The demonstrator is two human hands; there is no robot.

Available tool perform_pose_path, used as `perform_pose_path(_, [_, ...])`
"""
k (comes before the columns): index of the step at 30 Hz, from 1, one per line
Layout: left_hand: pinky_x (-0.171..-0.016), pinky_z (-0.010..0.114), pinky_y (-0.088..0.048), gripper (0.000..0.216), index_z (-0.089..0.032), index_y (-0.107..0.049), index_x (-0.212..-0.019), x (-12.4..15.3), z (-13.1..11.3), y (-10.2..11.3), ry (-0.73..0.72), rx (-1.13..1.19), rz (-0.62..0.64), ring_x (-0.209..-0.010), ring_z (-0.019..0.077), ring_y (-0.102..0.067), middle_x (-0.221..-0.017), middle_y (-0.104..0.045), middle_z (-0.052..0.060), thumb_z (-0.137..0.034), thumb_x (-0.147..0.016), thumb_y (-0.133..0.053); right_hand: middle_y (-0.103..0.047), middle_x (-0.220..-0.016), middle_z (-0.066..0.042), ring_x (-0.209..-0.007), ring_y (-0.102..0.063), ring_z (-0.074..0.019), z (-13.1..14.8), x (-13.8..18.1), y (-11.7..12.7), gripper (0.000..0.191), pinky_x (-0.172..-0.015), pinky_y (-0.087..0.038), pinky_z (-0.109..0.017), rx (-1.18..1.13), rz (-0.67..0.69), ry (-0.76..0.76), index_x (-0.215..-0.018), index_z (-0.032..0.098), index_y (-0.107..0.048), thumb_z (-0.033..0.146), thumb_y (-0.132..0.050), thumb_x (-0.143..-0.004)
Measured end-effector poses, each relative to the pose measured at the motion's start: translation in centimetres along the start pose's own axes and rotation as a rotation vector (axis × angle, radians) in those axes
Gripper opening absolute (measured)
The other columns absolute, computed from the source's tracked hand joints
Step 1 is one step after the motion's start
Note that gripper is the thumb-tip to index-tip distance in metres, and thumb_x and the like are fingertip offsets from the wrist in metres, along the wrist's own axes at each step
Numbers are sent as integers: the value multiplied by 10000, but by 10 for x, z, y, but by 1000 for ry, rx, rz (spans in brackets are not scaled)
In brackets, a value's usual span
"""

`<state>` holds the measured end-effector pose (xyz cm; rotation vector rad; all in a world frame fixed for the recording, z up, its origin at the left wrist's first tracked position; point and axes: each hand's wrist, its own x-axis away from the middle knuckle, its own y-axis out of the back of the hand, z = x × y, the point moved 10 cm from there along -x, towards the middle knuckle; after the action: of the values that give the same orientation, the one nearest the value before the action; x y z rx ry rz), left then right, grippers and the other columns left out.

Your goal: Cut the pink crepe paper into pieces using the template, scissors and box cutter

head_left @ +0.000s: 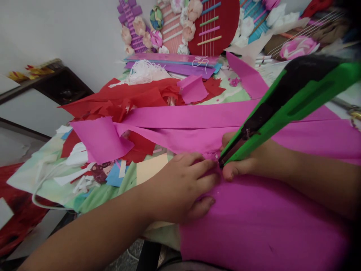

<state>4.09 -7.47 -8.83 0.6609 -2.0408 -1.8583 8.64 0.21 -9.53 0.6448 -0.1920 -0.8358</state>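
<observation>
A large sheet of bright pink crepe paper (254, 226) covers the near right part of the table, with a folded pink strip (186, 116) along its far side. My right hand (248, 160) is closed on a green and black box cutter (276, 109), whose lower end meets the paper's torn or cut edge. The blade's tip cannot be made out there. Just left of it, my left hand (186, 184) lies palm down on the pink sheet, fingers slightly bent and apart, pressing it. The paper under both hands is hidden.
Red paper scraps (141, 94), a loose pink piece (98, 139) and a tangle of white string (146, 71) lie beyond. Guitar-shaped crafts with paper flowers, one dark red (228, 30), stand at the back. A dark shelf (64, 84) is at left.
</observation>
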Motion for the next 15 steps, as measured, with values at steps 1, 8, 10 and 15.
perform_pose_path(1, [-892, 441, -357, 338, -142, -544, -1046, 0, 0, -1, 1, 2, 7, -1007, 265, -453, -1114, -529, 109, -340, -803, -419, -449, -520, 31, -498, -410, -77, -1, 0, 2, 444, -450, -307, -210, -26, -17, 2, -560, 153, -450, 548, -651, -539])
perform_pose_path(8, [-878, 490, -345, 426, -172, -532, -1112, 3, 4, 2, 53, -45, -42, -1057, 311, -432, -1241, -436, 154, -421, -777, -448, -548, -667, -1, -584, -503, -106, -9, 4, 34, 363, -521, -394, -231, -125, -248, -59, -891, 186, -539, 483, -570, -685])
perform_pose_path(10, [-881, 495, -340, 449, -174, -520, -1133, 3, 4, 1, 50, -46, -39, -1067, 318, -428, -1249, -432, 158, -434, -774, -446, -505, -589, 26, -496, -465, -86, -18, 6, 35, 367, -454, -369, -214, -136, -222, -123, -1009, 197, -494, 450, -521, -745])
perform_pose_path(15, [-910, 483, -319, 461, -165, -499, -1162, 3, 2, -1, 39, -50, -13, -1086, 305, -422, -1237, -453, 150, -426, -789, -427, -489, -563, 42, -470, -477, -80, -33, 13, 25, 381, -408, -365, -189, -322, -156, -154, -1067, 215, -425, 425, -514, -762])
